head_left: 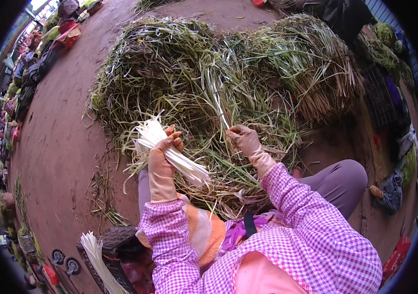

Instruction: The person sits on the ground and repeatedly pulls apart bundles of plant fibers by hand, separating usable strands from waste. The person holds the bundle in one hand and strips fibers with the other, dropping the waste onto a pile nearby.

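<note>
My left hand (164,154), in a pale glove, is closed round a bundle of white stems (188,165). The stems lie slantwise across the palm, with loose pale ends fanning out at the upper left. To the right, my gloved right hand (244,140) has its fingers pinched together at the lower end of a white stem (222,112). This stem runs up into the green leaves of the heap. Both hands are over a big tangled heap of green and brown stalks (179,93) in front of my lap.
At the lower left, more white stems (102,264) lie at a dark plastic crate (115,236), near small wheels (72,266). A thick sheaf of stalks (316,73) forms the heap's far right. Another dark crate (383,95) stands at right. Reddish-brown ground (62,147) stretches left.
</note>
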Tool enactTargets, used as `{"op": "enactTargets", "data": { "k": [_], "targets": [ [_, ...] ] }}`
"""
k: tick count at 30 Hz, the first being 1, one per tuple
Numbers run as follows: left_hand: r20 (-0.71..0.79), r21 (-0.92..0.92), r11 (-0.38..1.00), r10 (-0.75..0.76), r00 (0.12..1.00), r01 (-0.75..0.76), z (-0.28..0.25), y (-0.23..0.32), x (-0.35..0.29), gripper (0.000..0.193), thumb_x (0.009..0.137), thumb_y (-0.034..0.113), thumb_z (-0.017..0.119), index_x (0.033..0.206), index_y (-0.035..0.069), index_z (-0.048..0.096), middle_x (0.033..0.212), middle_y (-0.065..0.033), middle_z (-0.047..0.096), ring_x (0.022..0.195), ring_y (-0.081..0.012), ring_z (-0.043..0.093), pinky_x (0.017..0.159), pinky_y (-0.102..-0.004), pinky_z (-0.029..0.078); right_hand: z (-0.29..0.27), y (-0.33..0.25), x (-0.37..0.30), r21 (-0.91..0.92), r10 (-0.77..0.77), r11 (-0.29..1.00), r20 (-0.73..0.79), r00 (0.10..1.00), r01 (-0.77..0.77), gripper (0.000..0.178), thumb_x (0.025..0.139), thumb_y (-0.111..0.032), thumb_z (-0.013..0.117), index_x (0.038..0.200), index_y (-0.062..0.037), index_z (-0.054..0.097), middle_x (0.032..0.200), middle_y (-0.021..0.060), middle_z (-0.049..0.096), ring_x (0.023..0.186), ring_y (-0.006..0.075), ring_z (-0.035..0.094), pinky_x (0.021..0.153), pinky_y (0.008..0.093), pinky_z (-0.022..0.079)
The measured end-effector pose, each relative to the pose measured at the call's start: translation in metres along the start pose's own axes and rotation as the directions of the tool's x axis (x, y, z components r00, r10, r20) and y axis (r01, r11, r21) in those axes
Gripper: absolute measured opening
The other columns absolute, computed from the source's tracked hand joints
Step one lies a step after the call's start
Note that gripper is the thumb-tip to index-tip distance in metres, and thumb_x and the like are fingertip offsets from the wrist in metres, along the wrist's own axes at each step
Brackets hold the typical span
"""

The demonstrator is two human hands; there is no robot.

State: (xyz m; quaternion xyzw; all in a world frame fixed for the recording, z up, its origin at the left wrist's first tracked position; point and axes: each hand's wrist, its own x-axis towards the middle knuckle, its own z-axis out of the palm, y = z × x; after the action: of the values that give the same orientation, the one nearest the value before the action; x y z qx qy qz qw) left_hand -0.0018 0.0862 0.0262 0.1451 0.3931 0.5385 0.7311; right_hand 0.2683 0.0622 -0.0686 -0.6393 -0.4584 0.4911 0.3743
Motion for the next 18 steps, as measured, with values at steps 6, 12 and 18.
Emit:
{"op": "enactTargets", "data": {
  "k": [6, 12, 18],
  "targets": [
    [0.044, 0.254, 0.96, -0.137, 0.99, 0.121, 0.011, -0.029, -0.006, 0.031, 0.093, 0.002, 0.059, 0.122, -0.002, 0.052, 0.096, -0.0158, 0.068, 0.069, -0.0169, 0.064, 0.062, -0.0289, 0.057, 0.012, -0.033, -0.05, 0.351, -0.003, 0.932, 0.264, 0.964, -0.093, 0.019, 0.093, -0.019, 0.067, 0.105, -0.0044, 0.067, 0.086, 0.0029, 0.069, 0.072, 0.0081, 0.065, 0.056, 0.0219, 0.056],
    [0.012, 0.378, 0.893, -0.267, 0.964, 0.243, 0.006, -0.056, -0.008, 0.031, 0.086, 0.004, 0.071, 0.115, -0.002, 0.061, 0.092, -0.0139, 0.071, 0.064, -0.0177, 0.067, 0.056, -0.0272, 0.058, 0.034, -0.05, -0.079, -0.306, -0.278, 0.896, 0.182, 0.943, 0.323, 0.022, 0.088, -0.023, 0.07, 0.102, -0.0053, 0.069, 0.085, 0.0114, 0.072, 0.068, 0.0211, 0.068, 0.067, 0.033, 0.056],
    [-0.09, 0.478, 0.848, -0.213, 0.973, 0.23, 0.006, -0.062, -0.008, 0.018, 0.086, -0.003, 0.066, 0.102, -0.01, 0.066, 0.082, -0.0161, 0.07, 0.062, -0.0197, 0.066, 0.055, -0.0302, 0.058, 0.028, -0.061, -0.084, -0.146, 0.237, 0.969, 0.319, 0.918, -0.199, 0.018, 0.089, -0.018, 0.069, 0.097, -0.0024, 0.068, 0.079, 0.0092, 0.07, 0.066, 0.0157, 0.069, 0.061, 0.0308, 0.056]
  ]
}}
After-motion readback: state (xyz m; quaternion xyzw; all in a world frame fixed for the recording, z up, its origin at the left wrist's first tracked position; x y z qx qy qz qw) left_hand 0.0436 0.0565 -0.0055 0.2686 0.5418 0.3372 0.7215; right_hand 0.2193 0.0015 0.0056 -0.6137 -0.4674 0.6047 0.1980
